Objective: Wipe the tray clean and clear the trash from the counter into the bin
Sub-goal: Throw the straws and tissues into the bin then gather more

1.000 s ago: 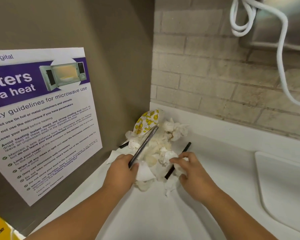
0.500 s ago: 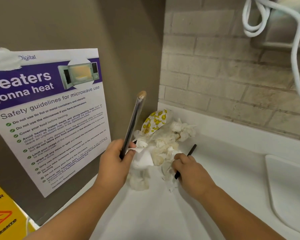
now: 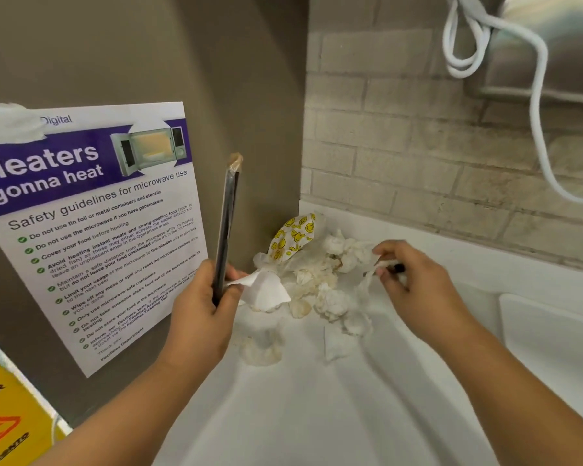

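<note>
1. At the back corner of the white counter (image 3: 283, 415), toward 12 o'clock in the view, lies the trash: a pile of crumpled tissues (image 3: 320, 280), stained in places.
2. A wrapper (image 3: 292, 237) printed with yellow smiley faces leans at the pile's 11 o'clock edge, against the corner of the walls.
3. Two loose pieces lie apart from the pile at its 6 o'clock side: a tissue lump (image 3: 261, 346) and a small scrap (image 3: 334, 346), both flat on the counter.
4. The left hand (image 3: 202, 307), at the pile's 9 o'clock, is clenched round the lower end of a long black stick (image 3: 228, 223) in a clear sleeve. The stick stands near upright, clear of the counter. A white paper sheet (image 3: 266, 290) juts from the same fist toward the pile.
5. The right hand (image 3: 414, 280), at the pile's 3 o'clock, pinches a short black stick (image 3: 398, 269) together with a tissue strip (image 3: 367, 280) between thumb and fingertips.
6. A microwave safety poster (image 3: 91, 213) hangs on the side wall at 9 o'clock; a yellow sign (image 3: 4, 422) shows at 8 o'clock.
7. A white cord (image 3: 539, 112) hangs over the brick wall (image 3: 418, 146) at 1 o'clock.
8. A flat white slab (image 3: 552, 338) with a raised rim sits at 4 o'clock; whether it is the tray cannot be told.
</note>
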{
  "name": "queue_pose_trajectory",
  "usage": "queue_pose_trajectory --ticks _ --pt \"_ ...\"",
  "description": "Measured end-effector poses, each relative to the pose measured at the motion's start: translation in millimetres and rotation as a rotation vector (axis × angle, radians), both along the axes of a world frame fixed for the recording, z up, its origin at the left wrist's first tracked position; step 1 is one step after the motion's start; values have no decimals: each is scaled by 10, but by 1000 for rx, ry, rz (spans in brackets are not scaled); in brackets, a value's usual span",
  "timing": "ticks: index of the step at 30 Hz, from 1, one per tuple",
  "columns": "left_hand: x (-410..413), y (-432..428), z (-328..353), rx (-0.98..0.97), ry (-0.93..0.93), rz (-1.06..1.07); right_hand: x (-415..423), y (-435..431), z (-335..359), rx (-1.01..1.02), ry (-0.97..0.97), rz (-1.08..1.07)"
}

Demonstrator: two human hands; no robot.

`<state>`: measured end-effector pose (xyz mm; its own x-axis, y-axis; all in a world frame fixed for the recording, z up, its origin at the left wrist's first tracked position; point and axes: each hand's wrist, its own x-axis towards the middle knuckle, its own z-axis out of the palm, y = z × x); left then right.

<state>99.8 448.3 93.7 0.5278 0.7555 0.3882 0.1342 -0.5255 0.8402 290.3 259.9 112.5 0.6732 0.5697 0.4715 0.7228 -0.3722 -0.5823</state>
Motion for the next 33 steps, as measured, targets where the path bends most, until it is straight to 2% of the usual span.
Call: queue_pose_trajectory --ticks 7,12,22,25,29,33 --pt "-319 -12 -26 3 80 3 -295 -136 387 226 245 41" --pt "-629 -10 -17 24 187 -13 -643 -87 506 280 387 165" --pt "-1607 176 -123 239 156 -105 -1648 265 618 90 483 496" --pt "-2057 310 -166 288 138 -66 -2056 459 605 49 497 582" --pt "-2795 588 -355 237 178 5 -2671 820 454 -32 509 673" --pt "-3516 820 -624 167 307 51 -3288 1211 73 -73 551 744"
